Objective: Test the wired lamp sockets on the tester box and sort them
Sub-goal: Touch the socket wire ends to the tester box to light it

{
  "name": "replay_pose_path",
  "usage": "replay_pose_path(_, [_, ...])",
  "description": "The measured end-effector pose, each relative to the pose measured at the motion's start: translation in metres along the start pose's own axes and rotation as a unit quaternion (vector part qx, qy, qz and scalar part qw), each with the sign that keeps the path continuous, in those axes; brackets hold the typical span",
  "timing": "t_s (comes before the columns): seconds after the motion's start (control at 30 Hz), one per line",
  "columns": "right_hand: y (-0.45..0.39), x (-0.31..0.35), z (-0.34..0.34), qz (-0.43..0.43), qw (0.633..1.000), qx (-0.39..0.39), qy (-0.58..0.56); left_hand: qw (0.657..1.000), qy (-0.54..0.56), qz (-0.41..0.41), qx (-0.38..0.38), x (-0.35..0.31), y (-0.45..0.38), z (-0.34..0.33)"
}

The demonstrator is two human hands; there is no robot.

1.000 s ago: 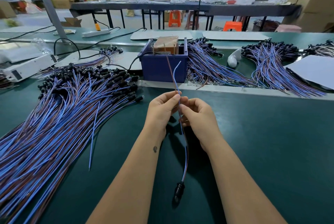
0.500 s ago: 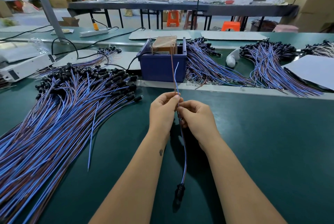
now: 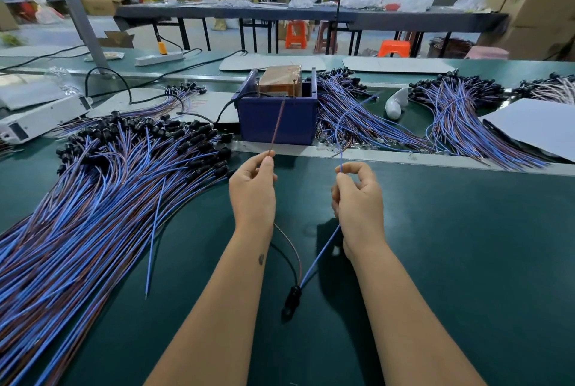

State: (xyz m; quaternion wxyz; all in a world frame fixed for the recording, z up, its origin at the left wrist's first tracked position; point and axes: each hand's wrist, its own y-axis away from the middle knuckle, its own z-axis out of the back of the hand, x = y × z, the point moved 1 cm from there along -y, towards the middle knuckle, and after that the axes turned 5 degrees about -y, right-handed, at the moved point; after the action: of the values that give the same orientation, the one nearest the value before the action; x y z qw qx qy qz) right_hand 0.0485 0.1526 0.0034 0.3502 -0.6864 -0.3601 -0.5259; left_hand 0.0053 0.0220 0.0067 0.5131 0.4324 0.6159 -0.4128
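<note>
Pinching brown lead between thumb and forefinger of my left hand; right hand pinches blue lead. Hands apart, leads spread. Socket hangs below my wrists near the green mat. Tester box just beyond my fingertips.

A dark green bench is carrying everything. A wide heap of wired sockets is sprawling over its left side, black ends toward the far edge. A blue tester box is sitting at the middle rear, with more bundles lying just beside it on the right and another bundle further right. A white sheet is resting at the right edge, and a white device is lying at the far left.
</note>
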Motion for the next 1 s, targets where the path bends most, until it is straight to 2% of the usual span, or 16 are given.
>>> replay_pose_path(0.1, [0.002, 0.002, 0.001, 0.028, 1.000, -0.008, 0.010, 0.999, -0.004, 0.015, -0.034, 0.002, -0.002, 0.003])
replay_pose_path(0.37, [0.000, 0.001, -0.026, 0.064, 0.997, -0.012, 0.029, 0.999, -0.009, -0.005, -0.041, 0.002, -0.001, -0.001])
replay_pose_path(0.7, [-0.016, -0.006, -0.019, 0.049, 0.991, 0.028, 0.121, 0.998, -0.021, -0.002, -0.052, 0.001, -0.004, 0.001])
replay_pose_path(1.0, [-0.022, -0.005, -0.007, 0.049, 0.994, 0.017, 0.095, 0.999, -0.018, 0.002, -0.028, 0.001, -0.009, 0.008])
